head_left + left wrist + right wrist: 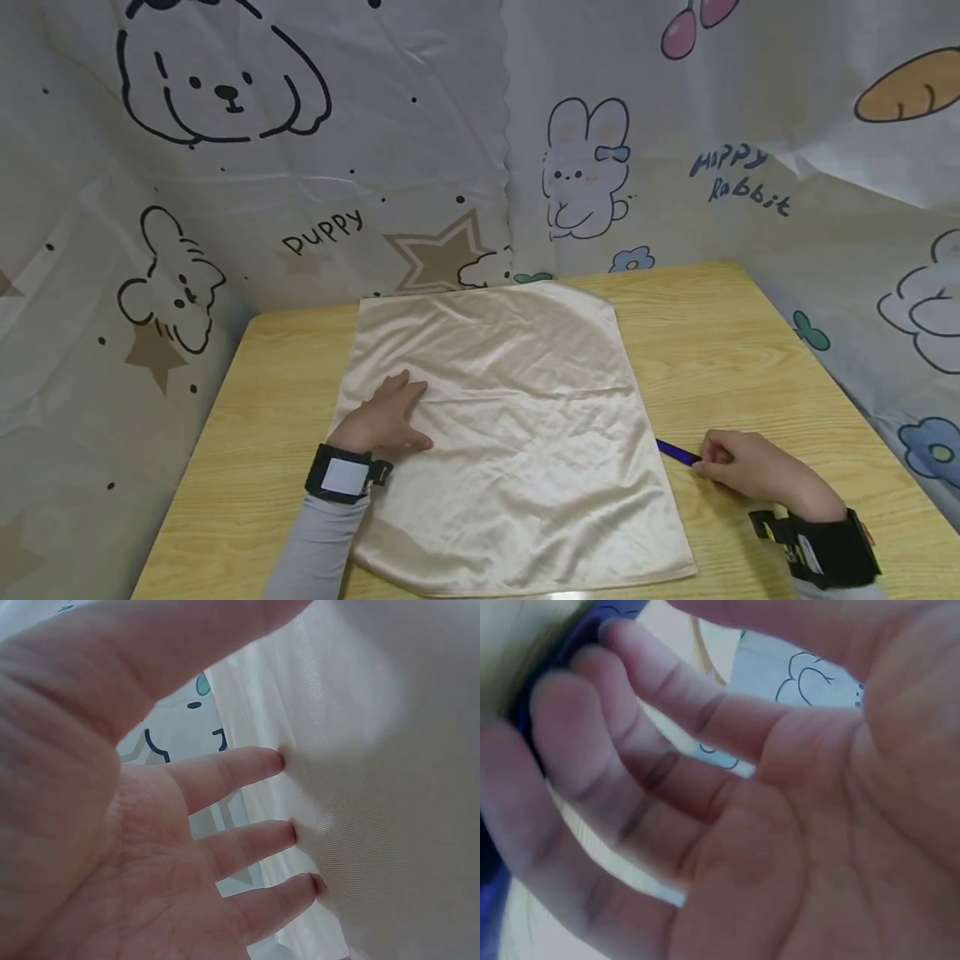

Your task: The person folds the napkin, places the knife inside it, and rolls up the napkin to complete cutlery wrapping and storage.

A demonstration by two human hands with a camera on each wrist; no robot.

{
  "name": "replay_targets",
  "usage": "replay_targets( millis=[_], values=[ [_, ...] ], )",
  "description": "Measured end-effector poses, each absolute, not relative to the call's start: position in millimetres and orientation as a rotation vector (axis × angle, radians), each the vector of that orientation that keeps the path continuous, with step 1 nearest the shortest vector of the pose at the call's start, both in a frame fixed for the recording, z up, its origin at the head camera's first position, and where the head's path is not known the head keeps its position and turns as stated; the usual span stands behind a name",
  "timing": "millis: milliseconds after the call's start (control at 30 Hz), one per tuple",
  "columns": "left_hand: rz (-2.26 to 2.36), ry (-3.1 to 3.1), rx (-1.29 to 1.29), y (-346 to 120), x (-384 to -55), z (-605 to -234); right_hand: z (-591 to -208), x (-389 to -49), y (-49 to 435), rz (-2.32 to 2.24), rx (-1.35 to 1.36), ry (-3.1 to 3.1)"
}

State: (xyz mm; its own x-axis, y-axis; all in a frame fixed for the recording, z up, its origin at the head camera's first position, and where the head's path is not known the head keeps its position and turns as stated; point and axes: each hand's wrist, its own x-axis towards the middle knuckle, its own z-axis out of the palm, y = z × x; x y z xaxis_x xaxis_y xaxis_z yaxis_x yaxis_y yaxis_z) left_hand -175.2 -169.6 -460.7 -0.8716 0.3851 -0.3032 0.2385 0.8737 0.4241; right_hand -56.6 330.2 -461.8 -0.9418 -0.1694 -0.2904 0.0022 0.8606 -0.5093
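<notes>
A cream satin cloth (517, 467) lies spread out, lightly wrinkled, on the wooden table. On its left part rests my left hand (386, 417), fingers spread; in the left wrist view the fingertips (271, 760) touch the cloth (405, 825). Just beyond the cloth's right edge, my right hand (750, 467) pinches one end of a slim dark blue-purple strip (677, 452). The strip's far end meets the cloth edge, and whether it continues underneath cannot be seen. In the right wrist view, curled fingers (574, 735) partly cover the blurred strip (491, 919).
The light wooden table (720, 333) extends on both sides of the cloth. A printed white curtain (435, 125) with cartoon animals surrounds the table at the back and both sides.
</notes>
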Motion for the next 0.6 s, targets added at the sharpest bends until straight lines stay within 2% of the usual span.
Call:
replay_targets(
  millis=[400,600],
  values=[
    [0.542,2.714,0.469,-185.5,-163.3,-465.1,-468.1,-88.6,346.6,-0.627,-0.067,2.859],
    [0.515,2.785,0.473,-204.3,-137.2,-459.0,-467.2,-98.0,343.9,-0.598,-0.077,2.955]
  ],
)
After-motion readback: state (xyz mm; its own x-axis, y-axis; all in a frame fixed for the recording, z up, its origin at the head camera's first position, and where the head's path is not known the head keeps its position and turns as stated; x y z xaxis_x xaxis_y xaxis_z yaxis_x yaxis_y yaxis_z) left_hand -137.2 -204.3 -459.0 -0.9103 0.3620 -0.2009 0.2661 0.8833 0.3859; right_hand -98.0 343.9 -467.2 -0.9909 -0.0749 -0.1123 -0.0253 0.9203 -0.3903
